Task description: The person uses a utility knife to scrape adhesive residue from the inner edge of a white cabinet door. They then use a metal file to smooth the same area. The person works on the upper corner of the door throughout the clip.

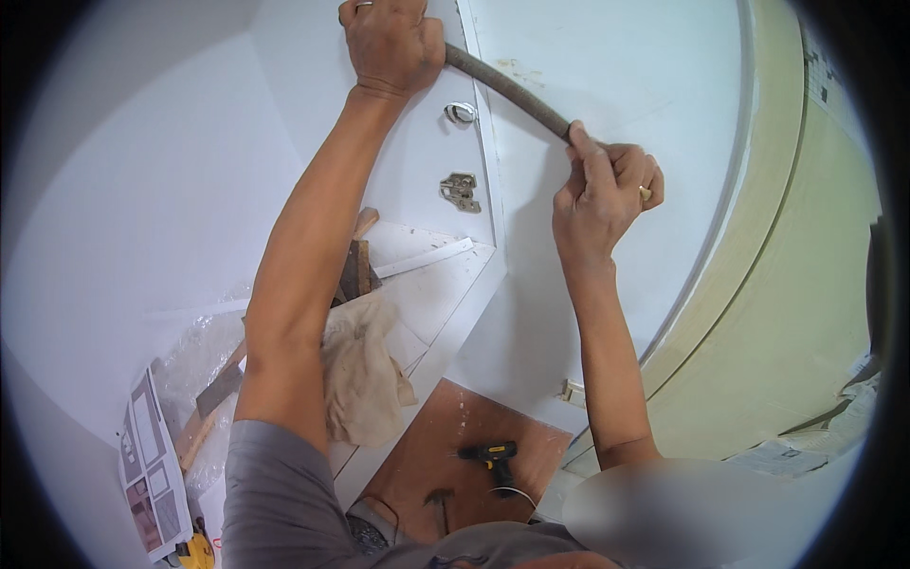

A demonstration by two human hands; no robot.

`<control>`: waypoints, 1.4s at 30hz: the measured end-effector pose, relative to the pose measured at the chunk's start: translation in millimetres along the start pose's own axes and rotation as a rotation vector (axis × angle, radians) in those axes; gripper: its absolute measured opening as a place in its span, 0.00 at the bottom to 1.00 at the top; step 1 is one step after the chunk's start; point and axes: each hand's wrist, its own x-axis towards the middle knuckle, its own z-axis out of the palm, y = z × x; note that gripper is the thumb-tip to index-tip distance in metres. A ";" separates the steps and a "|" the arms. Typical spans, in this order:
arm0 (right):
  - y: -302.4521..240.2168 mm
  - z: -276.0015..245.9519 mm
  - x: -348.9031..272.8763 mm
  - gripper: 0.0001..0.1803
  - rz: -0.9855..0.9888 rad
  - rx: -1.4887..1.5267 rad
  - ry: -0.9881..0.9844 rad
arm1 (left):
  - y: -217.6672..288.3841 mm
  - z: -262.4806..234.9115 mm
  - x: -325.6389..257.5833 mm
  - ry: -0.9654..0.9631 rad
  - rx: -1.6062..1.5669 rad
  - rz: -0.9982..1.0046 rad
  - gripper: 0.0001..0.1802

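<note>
A long, dark grey file-like bar (512, 92) with a rough surface slants between my two hands across the edge of a white panel (488, 180). My left hand (393, 47), with a ring on one finger, is closed round the upper end of the bar. Lower and to the right, my right hand (611, 185) pinches the other end between thumb and fingers. Below my left hand, a metal cabinet hinge (459, 192) is fixed to the white surface beside the panel edge. Above it shows a round metal-lined hole (461, 114).
A beige cloth (365, 370) and wood pieces (357, 270) lie on a white surface under my left arm. Below are a brown board (455, 417), a yellow-and-black cordless drill (495, 463) and a hammer (439, 503). A yellow tape measure (196, 550) is at lower left.
</note>
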 end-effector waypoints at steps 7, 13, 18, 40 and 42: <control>-14.2 6.1 -24.8 0.24 0.078 0.080 -0.033 | -4.2 -10.4 -28.8 -0.018 -0.068 -0.065 0.03; -11.9 -2.5 -14.6 0.22 0.036 0.106 -0.070 | -2.6 -10.8 -27.7 -0.007 -0.080 -0.107 0.04; 5.6 -1.8 17.5 0.23 -0.034 -0.020 -0.028 | 2.6 3.0 -5.7 0.046 -0.083 -0.162 0.04; -11.8 1.9 -40.0 0.19 0.049 0.174 -0.076 | -3.1 -17.9 -54.5 -0.058 -0.070 -0.092 0.04; -6.3 -2.9 -28.9 0.20 0.054 0.108 -0.040 | 4.2 -14.9 -40.9 -0.051 -0.072 -0.087 0.04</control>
